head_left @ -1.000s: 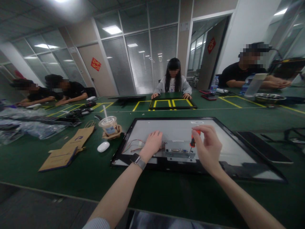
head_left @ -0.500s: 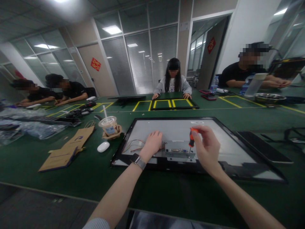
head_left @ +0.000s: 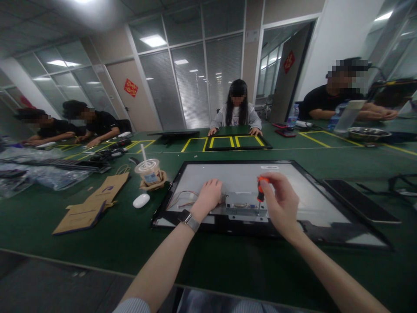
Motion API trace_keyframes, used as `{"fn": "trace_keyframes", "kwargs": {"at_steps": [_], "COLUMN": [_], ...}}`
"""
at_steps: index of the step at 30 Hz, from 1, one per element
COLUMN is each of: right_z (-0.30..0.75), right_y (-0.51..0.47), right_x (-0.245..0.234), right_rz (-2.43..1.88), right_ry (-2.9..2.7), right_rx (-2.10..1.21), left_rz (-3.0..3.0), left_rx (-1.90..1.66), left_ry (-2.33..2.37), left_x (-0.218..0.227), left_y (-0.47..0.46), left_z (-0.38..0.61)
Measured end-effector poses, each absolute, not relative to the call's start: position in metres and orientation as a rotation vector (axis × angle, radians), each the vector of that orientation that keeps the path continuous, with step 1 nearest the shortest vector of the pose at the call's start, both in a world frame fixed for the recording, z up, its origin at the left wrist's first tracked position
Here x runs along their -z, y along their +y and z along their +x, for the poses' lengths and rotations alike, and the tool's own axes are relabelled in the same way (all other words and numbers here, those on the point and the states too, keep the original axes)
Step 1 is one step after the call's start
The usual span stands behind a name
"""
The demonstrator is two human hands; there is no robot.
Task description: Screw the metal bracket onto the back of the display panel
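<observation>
Display panel [head_left: 241,180] lying on the green tabletop [head_left: 130,243] directly before the person, its pale sheet-metal face upward and a metal housing [head_left: 243,200] with connector sockets near its close edge. The right hand [head_left: 282,204] pinches the orange-and-black handle of a screwdriver [head_left: 261,191] between thumb and fingers, shaft pointing down at the housing's right end. The left hand [head_left: 210,195] lies palm down at the housing's left end, beside thin cables [head_left: 184,199]; whether its fingers grip anything cannot be told. The panel is probably broad, fairly light and fragile, best taken by opposite edges of its black frame; the housing should prove stiff and bear steadying pressure; the screwdriver, light and rigid, is best held by its handle.
</observation>
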State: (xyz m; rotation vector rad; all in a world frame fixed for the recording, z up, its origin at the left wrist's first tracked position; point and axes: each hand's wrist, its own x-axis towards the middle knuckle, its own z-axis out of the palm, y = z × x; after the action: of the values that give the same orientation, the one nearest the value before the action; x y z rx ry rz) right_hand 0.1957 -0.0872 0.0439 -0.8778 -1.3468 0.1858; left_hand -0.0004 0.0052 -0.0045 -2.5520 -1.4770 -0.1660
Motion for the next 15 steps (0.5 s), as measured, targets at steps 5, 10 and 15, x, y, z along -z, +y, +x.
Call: {"fn": "trace_keyframes", "kwargs": {"at_steps": [5,10,15], "right_z": [0.1951,0.195,0.1943], "right_y": [-0.0873,-0.0887,-0.0894], "right_x": [-0.0442,-0.0454,-0.0453], "right_rz": [-0.871,-0.864,-0.883], "right_ry": [-1.338,-1.352,-1.425], "right_rx": [-0.21,-0.216,-0.254], "left_rz": [-2.556,-2.557,-2.553], "left_rx": [0.159,0.155,0.176], "left_ry": [-1.476,-1.482,-1.476], "left_x": [0.0028,0.0006,0.0004], "left_y": [0.0042,0.003,0.0015], "left_z": [-0.0001,0.0004,0.0006]}}
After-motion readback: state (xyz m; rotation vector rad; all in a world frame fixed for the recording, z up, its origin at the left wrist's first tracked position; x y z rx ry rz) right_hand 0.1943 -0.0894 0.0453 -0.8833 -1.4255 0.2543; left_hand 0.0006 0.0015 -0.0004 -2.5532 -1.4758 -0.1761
